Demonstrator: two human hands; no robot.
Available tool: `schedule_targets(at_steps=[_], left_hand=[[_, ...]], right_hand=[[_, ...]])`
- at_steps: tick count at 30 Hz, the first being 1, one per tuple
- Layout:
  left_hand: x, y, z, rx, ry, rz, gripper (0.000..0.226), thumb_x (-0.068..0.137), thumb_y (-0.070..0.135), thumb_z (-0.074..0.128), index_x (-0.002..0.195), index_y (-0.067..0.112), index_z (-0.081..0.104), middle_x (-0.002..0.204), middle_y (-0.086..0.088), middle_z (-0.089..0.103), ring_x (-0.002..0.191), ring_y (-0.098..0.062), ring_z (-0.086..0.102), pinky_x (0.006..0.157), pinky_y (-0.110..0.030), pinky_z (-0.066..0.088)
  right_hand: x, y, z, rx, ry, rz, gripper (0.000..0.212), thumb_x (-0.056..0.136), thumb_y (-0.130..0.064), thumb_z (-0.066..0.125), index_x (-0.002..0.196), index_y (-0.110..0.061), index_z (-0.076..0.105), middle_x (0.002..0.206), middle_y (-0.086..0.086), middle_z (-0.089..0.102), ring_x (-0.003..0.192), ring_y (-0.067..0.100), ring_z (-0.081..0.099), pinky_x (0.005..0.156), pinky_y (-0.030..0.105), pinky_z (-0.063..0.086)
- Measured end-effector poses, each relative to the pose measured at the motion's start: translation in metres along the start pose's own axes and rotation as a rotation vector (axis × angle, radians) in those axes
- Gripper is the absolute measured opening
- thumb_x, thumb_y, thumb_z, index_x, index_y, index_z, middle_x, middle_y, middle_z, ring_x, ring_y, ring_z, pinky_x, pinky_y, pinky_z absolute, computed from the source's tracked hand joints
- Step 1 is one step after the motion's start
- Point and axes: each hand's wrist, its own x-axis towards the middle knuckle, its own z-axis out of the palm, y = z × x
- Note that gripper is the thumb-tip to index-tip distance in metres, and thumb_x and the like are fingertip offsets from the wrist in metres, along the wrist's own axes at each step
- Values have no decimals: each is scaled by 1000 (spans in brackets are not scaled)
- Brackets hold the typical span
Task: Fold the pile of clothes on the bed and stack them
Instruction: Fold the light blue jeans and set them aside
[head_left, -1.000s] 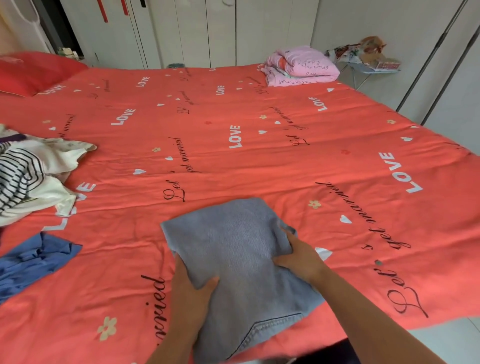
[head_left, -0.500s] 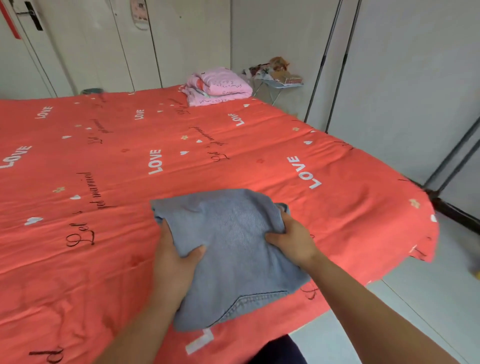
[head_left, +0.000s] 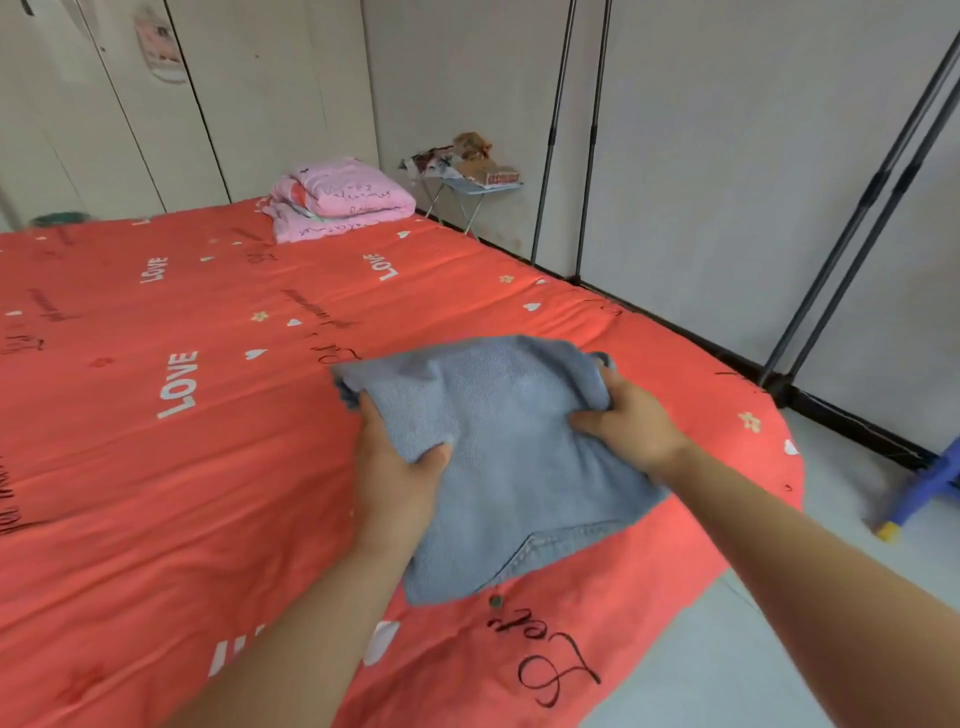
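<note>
Readable writing: the red bed sheet (head_left: 156, 493) carries the word "LOVE" (head_left: 179, 384) in white capitals, repeated in the upper left and upper centre of the frame. Black cursive script (head_left: 540, 660) runs across the sheet at lower centre; it is upside down here and only partly legible. The script on the folded pink quilt (head_left: 337, 200) at upper centre is too small to read.

The folded denim garment (head_left: 519, 447) sits at centre frame, over the sheet near the bed's rounded right corner. The left hand (head_left: 395, 467) grips its left edge, thumb on top and fingers beneath. The right hand (head_left: 628, 421) grips its right edge, fingers curled into bunched fabric. Whether the garment's lower edge touches the sheet cannot be told.

Difference from half a second ago: both grips are unchanged, the garment now lies closer to the right corner, and a blue stool (head_left: 924, 493) has entered at the right edge, below the dark rack poles (head_left: 587, 140)
</note>
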Motion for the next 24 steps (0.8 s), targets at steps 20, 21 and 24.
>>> schedule_targets(at_steps=[20,21,24], left_hand=[[14,-125,78,266,-197,-388,84,71,23,77,139,6,30,134,-15,43,120,-29,47,102,-40,41],[14,-126,78,272,-199,-391,83,72,24,77,139,6,30,134,-15,43,120,-28,47,102,-40,40],[6,-124,75,283,-205,-343,79,78,27,71,141,6,28,137,-15,42,125,-28,43,105,-40,37]], right_hand=[[72,134,101,-364,-107,201,68,90,-51,45,147,-37,11,145,12,32,128,35,38,105,47,35],[73,134,101,-352,-104,194,68,90,-50,45,147,-37,12,145,12,32,129,35,38,105,46,34],[67,134,100,-306,-74,164,66,90,-47,47,147,-34,17,144,12,33,129,33,38,107,44,33]])
